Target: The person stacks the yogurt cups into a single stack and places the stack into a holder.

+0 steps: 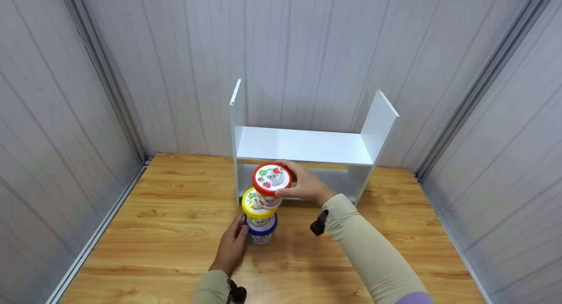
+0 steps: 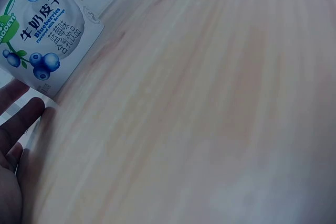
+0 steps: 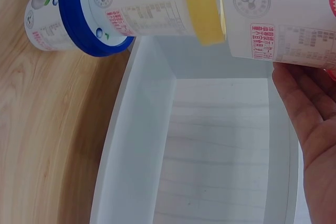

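Note:
Three printed paper tubs form a leaning column in front of the shelf. At the bottom, a blue-lidded tub [image 1: 261,239] stands on the table; the left wrist view shows blueberries on its side [image 2: 47,40]. Above it is a yellow-lidded tub [image 1: 251,204]. My right hand [image 1: 309,186] grips the red-lidded tub [image 1: 272,177] at the top by its right side, its base at the yellow lid in the right wrist view. My left hand [image 1: 231,246] is at the left side of the blue-lidded tub, fingers extended, fingertips right at its wall.
A white two-level shelf [image 1: 303,146] with tall side panels stands behind the tubs on the wood-grain table [image 1: 175,234]. Pale panelled walls [image 1: 307,54] enclose the table at the back and both sides. Small dark devices sit on both wrists.

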`<state>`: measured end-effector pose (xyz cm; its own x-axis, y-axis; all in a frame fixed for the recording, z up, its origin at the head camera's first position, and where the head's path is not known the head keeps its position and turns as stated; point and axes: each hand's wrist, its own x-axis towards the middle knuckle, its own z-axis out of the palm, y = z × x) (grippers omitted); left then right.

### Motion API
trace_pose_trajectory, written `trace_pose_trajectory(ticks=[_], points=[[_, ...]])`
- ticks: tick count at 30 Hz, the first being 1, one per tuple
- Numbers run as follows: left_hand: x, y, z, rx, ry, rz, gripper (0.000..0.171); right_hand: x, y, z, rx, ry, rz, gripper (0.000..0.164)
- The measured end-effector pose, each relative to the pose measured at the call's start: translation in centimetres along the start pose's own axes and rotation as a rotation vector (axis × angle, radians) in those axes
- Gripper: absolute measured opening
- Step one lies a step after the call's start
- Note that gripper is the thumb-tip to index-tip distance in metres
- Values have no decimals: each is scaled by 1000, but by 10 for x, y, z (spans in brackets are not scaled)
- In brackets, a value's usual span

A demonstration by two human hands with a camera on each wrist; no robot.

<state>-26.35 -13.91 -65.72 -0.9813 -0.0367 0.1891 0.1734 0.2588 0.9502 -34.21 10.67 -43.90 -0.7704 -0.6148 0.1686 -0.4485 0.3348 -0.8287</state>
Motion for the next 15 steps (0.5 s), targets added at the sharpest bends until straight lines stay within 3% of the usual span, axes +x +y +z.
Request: trace_pose_trajectory(ticks=[15], points=[[1, 2, 0, -6, -8, -13, 51, 7, 0, 10, 4, -19, -35, 90]])
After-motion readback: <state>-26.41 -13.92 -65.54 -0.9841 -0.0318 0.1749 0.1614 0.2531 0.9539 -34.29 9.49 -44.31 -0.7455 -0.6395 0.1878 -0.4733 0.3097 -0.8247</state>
